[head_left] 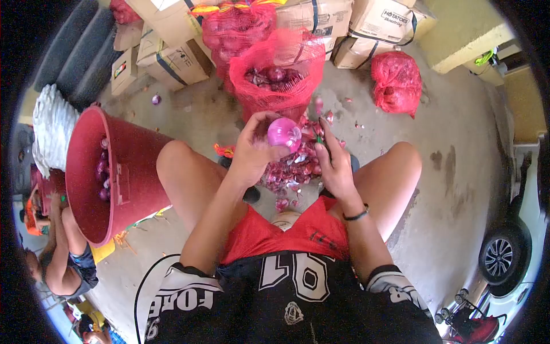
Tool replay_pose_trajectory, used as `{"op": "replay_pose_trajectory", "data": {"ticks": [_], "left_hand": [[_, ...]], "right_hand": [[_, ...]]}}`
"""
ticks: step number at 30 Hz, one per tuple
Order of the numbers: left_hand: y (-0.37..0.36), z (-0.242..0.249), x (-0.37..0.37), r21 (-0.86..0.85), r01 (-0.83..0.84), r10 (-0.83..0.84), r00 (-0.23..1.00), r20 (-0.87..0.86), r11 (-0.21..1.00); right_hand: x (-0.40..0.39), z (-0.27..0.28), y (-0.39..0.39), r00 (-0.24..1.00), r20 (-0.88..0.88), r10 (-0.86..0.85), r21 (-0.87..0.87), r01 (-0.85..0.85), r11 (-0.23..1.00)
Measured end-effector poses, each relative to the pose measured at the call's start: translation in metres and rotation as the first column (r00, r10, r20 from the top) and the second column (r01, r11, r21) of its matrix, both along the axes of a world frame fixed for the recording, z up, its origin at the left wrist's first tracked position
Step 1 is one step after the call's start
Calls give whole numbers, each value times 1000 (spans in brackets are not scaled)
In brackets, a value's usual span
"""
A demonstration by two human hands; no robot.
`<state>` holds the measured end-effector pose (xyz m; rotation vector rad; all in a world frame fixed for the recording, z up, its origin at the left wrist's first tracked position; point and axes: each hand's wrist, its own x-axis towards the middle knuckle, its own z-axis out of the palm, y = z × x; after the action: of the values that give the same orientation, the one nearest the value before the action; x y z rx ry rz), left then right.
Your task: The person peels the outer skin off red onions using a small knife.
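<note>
My left hand (pixel 252 150) is closed around a shiny pink-purple onion (pixel 284 135), held up in front of my knees. Beside it, my right hand (pixel 337 171) grips a small knife (pixel 318 138) with a bit of green showing at the fingers; its blade is blurred. The knife and the onion are apart. Beneath both hands a heap of red onion skins (pixel 289 169) lies on the floor between my feet. Just beyond stands an open red mesh sack (pixel 275 100) with onions and loose skins inside.
A big red tub (pixel 117 172) with onions inside leans toward me on the left. Full mesh sacks (pixel 396 83) and cardboard boxes (pixel 172 60) stand at the back. One loose onion (pixel 156 99) lies on the floor. Another person (pixel 69 252) sits at far left; a car wheel (pixel 499 256) is right.
</note>
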<state>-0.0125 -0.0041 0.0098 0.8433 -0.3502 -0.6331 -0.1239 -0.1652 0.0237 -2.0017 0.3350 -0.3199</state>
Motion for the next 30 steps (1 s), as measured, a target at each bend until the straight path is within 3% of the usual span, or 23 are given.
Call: {"op": "replay_pose_trajectory", "data": {"ticks": [4, 11, 16, 18, 21, 22, 24, 26, 27, 28, 30], "left_hand": [[-4, -2, 2, 18, -38, 38, 999, -30, 999], [3, 3, -6, 178, -81, 70, 996, 64, 981], [6, 6, -11, 187, -102, 72, 985, 158, 977], [10, 15, -12, 205, -108, 69, 979, 189, 973], [21, 35, -10, 286, -114, 66, 983, 169, 952], [25, 32, -3, 322, -193, 111, 960, 257, 927], [42, 42, 9, 310, -253, 188, 956, 224, 916], [62, 63, 22, 250, -427, 390, 902, 184, 869], [81, 63, 39, -44, -422, 423, 892, 158, 906], [89, 92, 47, -293, -493, 485, 868, -106, 819], [104, 106, 52, -481, -450, 391, 893, -223, 753]], "right_hand": [[-6, 3, 4, 991, 128, 48, -74, -39, 997], [-13, 18, 22, 969, 129, 213, -108, -200, 974], [-10, 10, 19, 970, 158, 183, -138, -162, 977], [-10, 3, 15, 967, 237, 90, -42, -83, 996], [-15, 1, 8, 993, 112, 48, 91, -58, 994], [-17, 1, 6, 995, 88, 44, 122, -55, 991], [-20, 5, 2, 997, 55, 44, 173, -53, 983], [-20, 15, 1, 997, 56, 47, 149, -55, 987], [-19, 21, 3, 996, 72, 44, 104, -51, 993], [-18, 25, 4, 996, 86, 39, 58, -44, 997], [-16, 23, 4, 992, 54, 113, 225, -122, 967]]}}
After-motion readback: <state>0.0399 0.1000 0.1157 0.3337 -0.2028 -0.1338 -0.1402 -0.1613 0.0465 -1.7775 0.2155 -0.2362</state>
